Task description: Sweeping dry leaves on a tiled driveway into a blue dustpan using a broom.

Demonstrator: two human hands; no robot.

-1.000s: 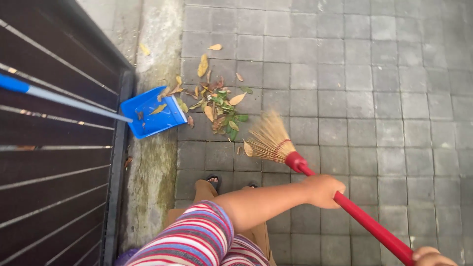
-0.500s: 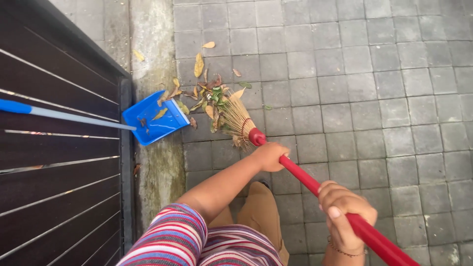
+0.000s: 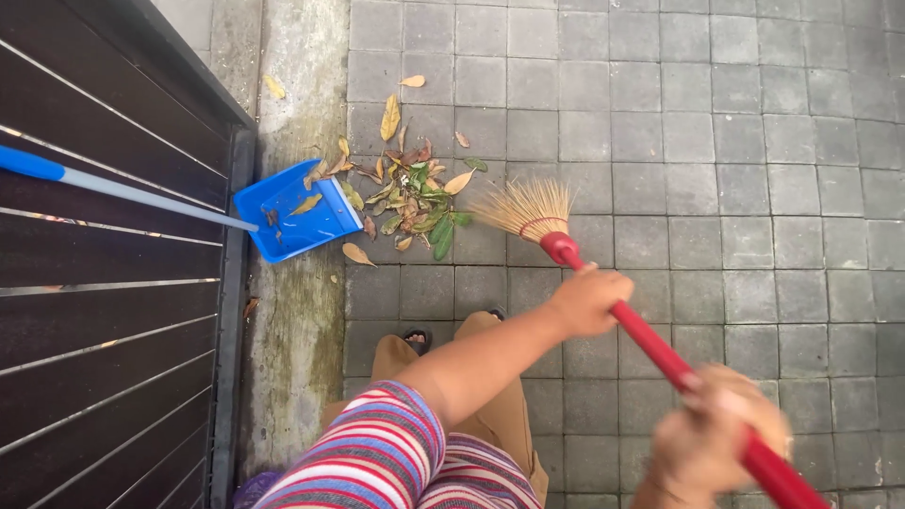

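Observation:
My left hand (image 3: 589, 300) grips the red handle of a broom (image 3: 650, 344) close to its straw bristles (image 3: 526, 207). My right hand (image 3: 718, 435), blurred by motion, grips the same handle lower down at the bottom right. The bristles fan out just right of a pile of dry and green leaves (image 3: 412, 196) on the grey paving. A blue dustpan (image 3: 297, 215) stands left of the pile with its mouth toward the leaves and a few leaves inside. Its long blue-and-grey handle (image 3: 123, 191) runs off to the left.
A dark slatted gate (image 3: 104, 311) fills the left side. A mossy concrete strip (image 3: 297, 320) runs beside it. Loose leaves lie above the pile (image 3: 389, 118). My feet in sandals (image 3: 415, 337) stand below the pile on grey paving blocks (image 3: 735, 151).
The broom swept left into the leaf pile, then drew back to the right. The leaves sit tighter against the dustpan. My right hand came up into view on the handle.

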